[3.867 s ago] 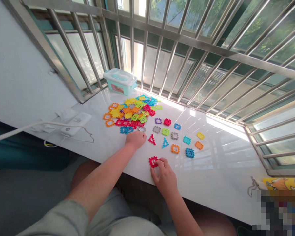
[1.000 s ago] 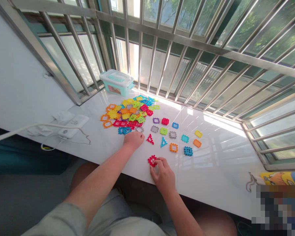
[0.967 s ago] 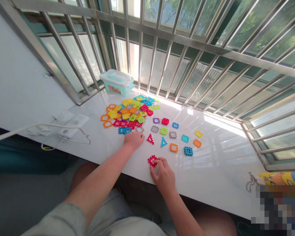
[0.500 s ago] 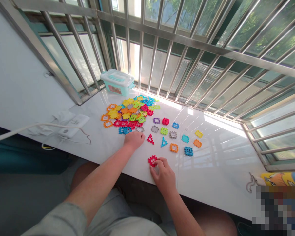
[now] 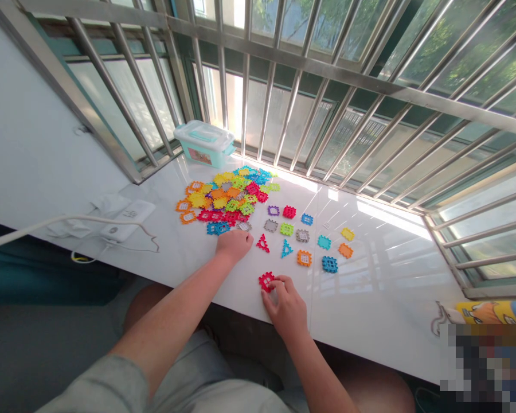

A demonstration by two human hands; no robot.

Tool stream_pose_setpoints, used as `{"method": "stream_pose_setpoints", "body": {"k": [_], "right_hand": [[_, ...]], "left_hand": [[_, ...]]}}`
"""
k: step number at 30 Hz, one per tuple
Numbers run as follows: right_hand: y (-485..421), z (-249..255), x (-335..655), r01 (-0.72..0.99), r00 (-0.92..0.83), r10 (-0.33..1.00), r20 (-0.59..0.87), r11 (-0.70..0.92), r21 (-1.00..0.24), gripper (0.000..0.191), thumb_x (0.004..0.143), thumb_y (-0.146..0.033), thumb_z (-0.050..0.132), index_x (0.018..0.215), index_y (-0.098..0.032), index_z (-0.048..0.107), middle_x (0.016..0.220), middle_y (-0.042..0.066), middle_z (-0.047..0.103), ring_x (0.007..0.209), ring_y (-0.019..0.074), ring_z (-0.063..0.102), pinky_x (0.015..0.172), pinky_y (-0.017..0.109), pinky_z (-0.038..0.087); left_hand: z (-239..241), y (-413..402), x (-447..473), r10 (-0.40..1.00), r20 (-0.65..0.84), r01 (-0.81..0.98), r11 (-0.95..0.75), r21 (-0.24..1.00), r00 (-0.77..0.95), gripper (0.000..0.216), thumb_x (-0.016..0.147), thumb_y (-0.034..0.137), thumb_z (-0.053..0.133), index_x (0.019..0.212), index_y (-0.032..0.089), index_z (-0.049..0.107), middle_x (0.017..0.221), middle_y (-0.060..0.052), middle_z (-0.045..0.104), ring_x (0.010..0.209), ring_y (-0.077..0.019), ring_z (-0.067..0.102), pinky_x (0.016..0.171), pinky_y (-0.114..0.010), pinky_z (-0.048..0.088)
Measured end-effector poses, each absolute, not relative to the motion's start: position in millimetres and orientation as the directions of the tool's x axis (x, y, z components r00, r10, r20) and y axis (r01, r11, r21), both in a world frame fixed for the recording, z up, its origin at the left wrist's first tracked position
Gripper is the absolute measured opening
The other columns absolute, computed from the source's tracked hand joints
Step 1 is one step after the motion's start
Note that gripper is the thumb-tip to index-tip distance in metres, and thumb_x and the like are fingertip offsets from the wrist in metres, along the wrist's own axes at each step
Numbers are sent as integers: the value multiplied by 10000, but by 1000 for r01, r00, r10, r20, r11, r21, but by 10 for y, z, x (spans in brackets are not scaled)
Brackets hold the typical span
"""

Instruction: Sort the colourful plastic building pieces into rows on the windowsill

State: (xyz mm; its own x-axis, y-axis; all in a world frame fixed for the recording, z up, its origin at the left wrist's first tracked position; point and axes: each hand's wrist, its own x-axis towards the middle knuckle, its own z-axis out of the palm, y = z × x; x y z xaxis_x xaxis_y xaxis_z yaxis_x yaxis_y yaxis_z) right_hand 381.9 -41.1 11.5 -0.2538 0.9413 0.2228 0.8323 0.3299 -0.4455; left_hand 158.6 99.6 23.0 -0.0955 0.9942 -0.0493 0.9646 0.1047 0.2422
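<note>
My right hand (image 5: pixel 289 304) pinches the right side of a red square building tile (image 5: pixel 266 281) with window-like openings, close to the table's front edge. Beside the front of a heap of colourful tiles (image 5: pixel 223 201), my left hand (image 5: pixel 234 245) is closed in a fist. Its fingers face away, so whatever it may hold is hidden. A grey tile (image 5: pixel 243 227) shows just past that fist, and blue tiles (image 5: pixel 218 228) lie to its left. Between the hands and farther back are a red triangle (image 5: pixel 262 243) and a blue triangle (image 5: pixel 286 249).
Square tiles lie spread to the right, among them an orange one (image 5: pixel 304 258) and a dark blue stack (image 5: pixel 329 264). A lidded turquoise box (image 5: pixel 204 143) stands by the window bars. At left are a white power strip (image 5: pixel 119 229) and a cable (image 5: pixel 69 218).
</note>
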Motion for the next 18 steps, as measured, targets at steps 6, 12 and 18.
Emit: {"method": "stream_pose_setpoints", "body": {"k": [6, 12, 18], "right_hand": [[-409, 130, 3814, 840, -259, 936, 236, 339, -423, 170, 994, -384, 601, 1072, -248, 665, 1236, 73, 635, 995, 176, 674, 755, 248, 501], [-408, 146, 3806, 843, -261, 938, 228, 336, -420, 169, 1001, -387, 590, 1068, -247, 658, 1247, 76, 636, 999, 178, 672, 749, 243, 493], [-408, 144, 3801, 851, -257, 940, 223, 330, -410, 178, 1003, -400, 586, 1062, -249, 659, 1246, 71, 635, 971, 171, 675, 736, 242, 488]], "left_hand": [[237, 991, 1592, 995, -39, 968, 101, 231, -95, 521, 999, 403, 330, 960, 231, 819, 972, -120, 773, 918, -286, 709, 770, -356, 482], [258, 992, 1592, 992, -72, 964, 114, 239, -99, 535, 1003, 413, 316, 1009, 229, 818, 1016, -128, 773, 958, -287, 703, 806, -361, 485], [268, 991, 1587, 993, -72, 962, 109, 249, -94, 535, 1004, 406, 316, 1000, 221, 818, 1006, -131, 771, 956, -280, 699, 806, -354, 485]]}}
